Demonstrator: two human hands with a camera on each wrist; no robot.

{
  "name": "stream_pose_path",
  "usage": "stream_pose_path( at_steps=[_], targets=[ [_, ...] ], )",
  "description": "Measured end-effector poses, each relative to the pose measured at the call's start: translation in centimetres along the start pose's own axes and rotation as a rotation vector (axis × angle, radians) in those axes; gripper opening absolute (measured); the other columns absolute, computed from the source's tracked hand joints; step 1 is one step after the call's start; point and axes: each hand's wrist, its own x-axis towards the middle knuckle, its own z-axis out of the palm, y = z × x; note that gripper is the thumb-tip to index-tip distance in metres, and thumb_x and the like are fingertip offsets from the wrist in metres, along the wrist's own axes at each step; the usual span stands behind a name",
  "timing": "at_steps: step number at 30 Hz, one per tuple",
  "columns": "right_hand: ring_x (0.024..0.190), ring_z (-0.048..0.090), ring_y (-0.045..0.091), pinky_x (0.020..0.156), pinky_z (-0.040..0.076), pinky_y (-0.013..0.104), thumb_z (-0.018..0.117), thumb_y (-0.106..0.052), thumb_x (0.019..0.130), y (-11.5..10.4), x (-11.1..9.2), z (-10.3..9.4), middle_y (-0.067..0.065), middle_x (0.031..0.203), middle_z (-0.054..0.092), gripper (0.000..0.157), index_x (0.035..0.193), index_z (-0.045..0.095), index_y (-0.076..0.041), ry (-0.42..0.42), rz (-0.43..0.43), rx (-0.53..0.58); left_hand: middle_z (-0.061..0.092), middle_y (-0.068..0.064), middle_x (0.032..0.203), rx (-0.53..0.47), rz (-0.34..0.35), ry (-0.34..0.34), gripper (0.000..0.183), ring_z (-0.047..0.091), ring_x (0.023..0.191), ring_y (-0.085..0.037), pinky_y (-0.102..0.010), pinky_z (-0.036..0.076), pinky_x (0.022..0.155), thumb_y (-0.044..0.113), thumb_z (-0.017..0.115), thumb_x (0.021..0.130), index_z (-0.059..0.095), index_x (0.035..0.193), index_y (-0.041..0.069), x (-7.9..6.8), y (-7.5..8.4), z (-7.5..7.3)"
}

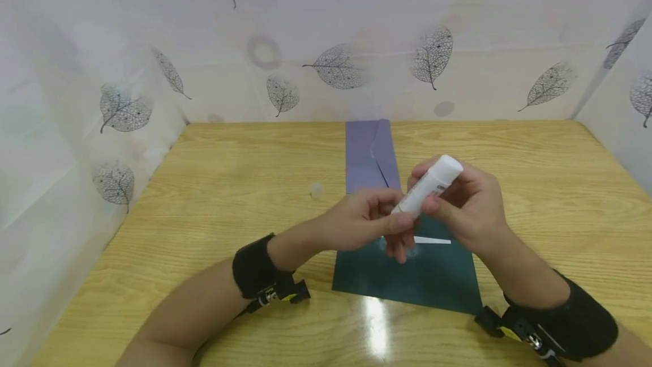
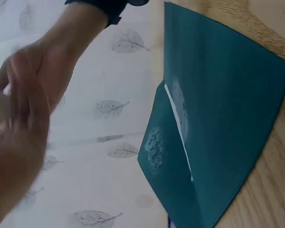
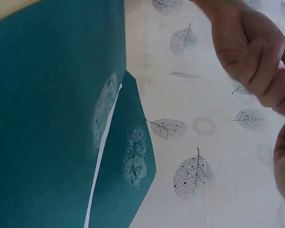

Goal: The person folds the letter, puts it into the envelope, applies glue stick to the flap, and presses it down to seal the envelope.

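A white glue stick (image 1: 424, 190) is held at a slant between both hands, above a dark green envelope (image 1: 407, 276). My left hand (image 1: 364, 220) grips its lower end with thumb and fingers. The right hand (image 1: 466, 200) holds it higher up, thumb on the printed side, below the wider white end. The envelope lies with its flap (image 3: 115, 190) lifted back, and a thin white strip (image 3: 100, 147) shows along the opening. Whitish, wet-looking glue patches mark the flap and the body, plain in both wrist views. In those views the hands hide most of the glue stick.
Behind the green envelope, a purple envelope (image 1: 364, 157) lies on the wooden table (image 1: 244, 186). A small translucent round piece (image 1: 316, 190) is to its left. Leaf-patterned sheeting (image 1: 316, 27) stands along the back and sides of the table.
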Motion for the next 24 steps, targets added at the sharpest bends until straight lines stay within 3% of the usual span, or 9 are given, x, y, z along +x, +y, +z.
stream_pose_path(
  at_steps=[2,5,7,11,14,17,20,22,24],
  targets=[
    [0.074,0.056,0.02,0.064,0.051,0.022,0.072,-0.005,0.075,-0.22,-0.15,0.07,0.011,0.088,0.062,0.036,0.099,0.054,0.014,0.123,0.073,-0.086,0.063,-0.013,0.08,0.201,0.051,0.135,0.019,0.063,0.065,-0.019,-0.036,0.051,0.054,0.012,0.056,0.091,0.052,0.102,-0.003,0.19,-0.17,0.3],
    [0.074,0.056,0.019,0.064,0.052,0.022,0.073,-0.001,0.072,-0.52,-0.25,0.18,0.009,0.088,0.061,0.034,0.097,0.054,0.012,0.241,0.192,-0.16,0.064,-0.008,0.076,0.433,0.12,0.28,0.016,0.062,0.062,-0.011,-0.031,0.052,0.052,0.004,0.062,0.085,0.056,0.1,0.001,0.34,-0.33,0.58],
    [0.074,0.057,0.018,0.065,0.052,0.022,0.072,0.003,0.071,-0.61,-0.23,0.22,0.008,0.088,0.06,0.033,0.098,0.054,0.012,0.269,0.224,-0.177,0.063,-0.004,0.073,0.574,0.174,0.336,0.018,0.059,0.061,-0.004,-0.025,0.05,0.051,0.007,0.064,0.083,0.056,0.1,0.002,0.39,-0.35,0.59],
    [0.072,0.057,0.018,0.063,0.052,0.021,0.071,0.008,0.071,-0.57,-0.08,0.27,0.01,0.087,0.06,0.031,0.096,0.054,0.013,0.266,0.191,-0.159,0.061,0.004,0.073,0.834,0.275,0.417,0.025,0.052,0.061,0.006,-0.016,0.045,0.051,0.016,0.068,0.081,0.057,0.1,0.005,0.36,-0.25,0.48],
    [0.072,0.056,0.018,0.064,0.051,0.021,0.07,0.01,0.071,-0.48,-0.07,0.33,0.011,0.088,0.061,0.03,0.095,0.054,0.014,0.251,0.166,-0.143,0.056,0.006,0.074,0.955,0.336,0.435,0.028,0.047,0.062,0.007,-0.013,0.042,0.053,0.018,0.069,0.081,0.057,0.102,0.004,0.27,-0.18,0.52],
    [0.076,0.056,0.02,0.066,0.052,0.022,0.069,0.011,0.07,-0.34,-0.08,0.33,0.013,0.09,0.061,0.031,0.097,0.054,0.015,0.215,0.132,-0.116,0.054,0.006,0.073,0.985,0.35,0.413,0.024,0.044,0.061,0.006,-0.011,0.039,0.052,0.016,0.066,0.083,0.056,0.101,0.003,0.16,-0.22,0.5],
    [0.079,0.056,0.023,0.068,0.052,0.024,0.068,0.011,0.071,-0.12,-0.01,0.25,0.016,0.092,0.062,0.033,0.099,0.053,0.018,0.154,0.065,-0.084,0.055,0.003,0.071,0.93,0.326,0.355,0.02,0.045,0.059,0.005,-0.011,0.039,0.05,0.02,0.057,0.09,0.053,0.1,0.003,0.08,-0.34,0.29],
    [0.081,0.056,0.023,0.068,0.052,0.024,0.068,0.009,0.072,0.04,0.05,0.18,0.017,0.094,0.062,0.034,0.1,0.052,0.018,0.11,0.019,-0.071,0.055,0.001,0.068,0.846,0.3,0.295,0.022,0.049,0.057,0.003,-0.014,0.042,0.049,0.023,0.047,0.096,0.051,0.101,0.002,0.02,-0.39,-0.02],
    [0.082,0.056,0.024,0.068,0.052,0.024,0.068,0.008,0.073,0.19,0.09,0.12,0.017,0.096,0.062,0.034,0.101,0.052,0.019,0.073,-0.015,-0.064,0.054,-0.002,0.065,0.68,0.254,0.217,0.029,0.052,0.055,-0.001,-0.018,0.044,0.049,0.026,0.037,0.099,0.049,0.099,0.0,-0.03,-0.42,-0.32]
  ],
)
